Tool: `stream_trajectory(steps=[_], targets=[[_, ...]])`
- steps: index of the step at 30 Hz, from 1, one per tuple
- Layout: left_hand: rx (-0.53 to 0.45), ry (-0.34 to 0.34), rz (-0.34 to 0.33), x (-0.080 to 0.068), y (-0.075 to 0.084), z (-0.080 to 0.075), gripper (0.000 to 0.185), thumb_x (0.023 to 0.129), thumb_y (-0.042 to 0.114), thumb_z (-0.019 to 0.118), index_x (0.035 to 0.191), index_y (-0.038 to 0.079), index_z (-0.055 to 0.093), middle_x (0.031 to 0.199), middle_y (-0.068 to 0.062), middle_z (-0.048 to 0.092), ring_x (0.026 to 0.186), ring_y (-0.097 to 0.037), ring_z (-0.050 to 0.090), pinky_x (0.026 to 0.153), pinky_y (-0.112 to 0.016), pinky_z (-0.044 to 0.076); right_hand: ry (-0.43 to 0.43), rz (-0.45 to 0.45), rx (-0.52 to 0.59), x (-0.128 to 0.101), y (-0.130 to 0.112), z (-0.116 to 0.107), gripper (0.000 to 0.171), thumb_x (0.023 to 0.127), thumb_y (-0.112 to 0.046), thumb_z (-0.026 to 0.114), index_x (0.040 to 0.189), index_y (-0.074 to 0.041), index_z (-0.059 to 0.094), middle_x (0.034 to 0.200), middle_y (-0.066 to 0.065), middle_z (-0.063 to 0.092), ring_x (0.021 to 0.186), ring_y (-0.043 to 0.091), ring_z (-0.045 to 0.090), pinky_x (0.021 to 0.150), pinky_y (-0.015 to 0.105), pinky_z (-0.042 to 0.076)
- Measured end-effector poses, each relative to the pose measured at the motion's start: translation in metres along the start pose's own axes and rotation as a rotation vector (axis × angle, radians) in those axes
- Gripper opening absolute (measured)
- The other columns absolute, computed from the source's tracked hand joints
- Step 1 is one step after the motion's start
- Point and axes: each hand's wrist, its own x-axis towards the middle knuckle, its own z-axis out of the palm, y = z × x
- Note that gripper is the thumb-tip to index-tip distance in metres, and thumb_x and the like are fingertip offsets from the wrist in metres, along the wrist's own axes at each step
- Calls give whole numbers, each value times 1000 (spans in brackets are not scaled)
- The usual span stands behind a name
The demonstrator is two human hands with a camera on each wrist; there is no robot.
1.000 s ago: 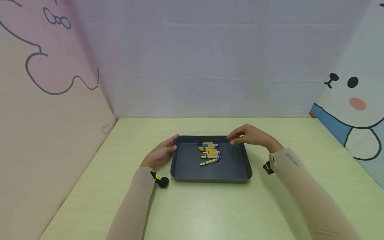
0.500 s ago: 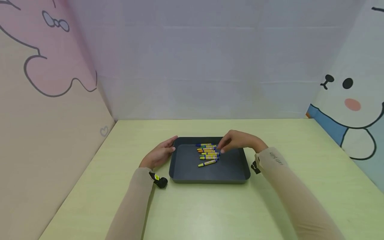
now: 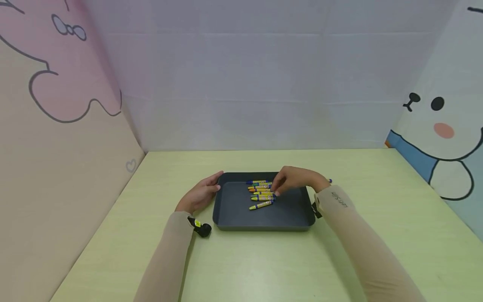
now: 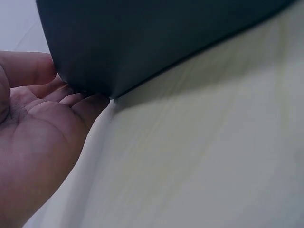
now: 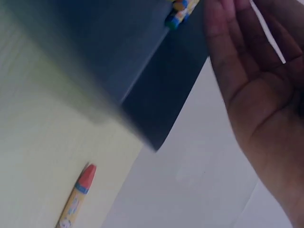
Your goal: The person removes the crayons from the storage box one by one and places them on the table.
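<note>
My left hand (image 3: 200, 193) holds the dark grey tray (image 3: 264, 228) by its left side. In the left wrist view the thumb is against the tray wall, with the fingers under its edge. Inside the tray several yellow-wrapped crayons (image 3: 260, 199) lie roughly side by side, their coloured tips toward the left. My right hand (image 3: 296, 177) reaches over the tray's right wall, thumb and fingers curled at the right end of a yellow crayon (image 3: 260, 193). The right wrist view cuts off those fingertips. Outside the tray a red-tipped crayon (image 5: 76, 197) lies on the table.
The pale wooden table (image 3: 241, 264) extends around the tray. A plain cloth (image 3: 241, 84) hangs behind it. Printed panels with cartoon figures stand at the left (image 3: 75, 167) and right (image 3: 445, 167). Each sleeve cuff carries a small black camera (image 3: 204, 230).
My right hand has moved left and down from above the tray's right rim to the crayons. The crayon on the table at right has come into sight past the wrist. My left hand stays put.
</note>
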Motion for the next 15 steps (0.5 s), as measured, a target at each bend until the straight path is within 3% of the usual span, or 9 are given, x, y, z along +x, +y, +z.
stream_trajectory(steps=[15], targets=[[-5, -12, -17, 1, -2, -3, 64, 100, -5, 33, 156, 7, 3, 161, -8, -16, 147, -26, -19, 120, -47, -5, -34, -43, -38, 18, -5, 15, 16, 87, -6, 69, 101, -1, 74, 99, 9, 73, 83, 9, 66, 76, 26, 55]])
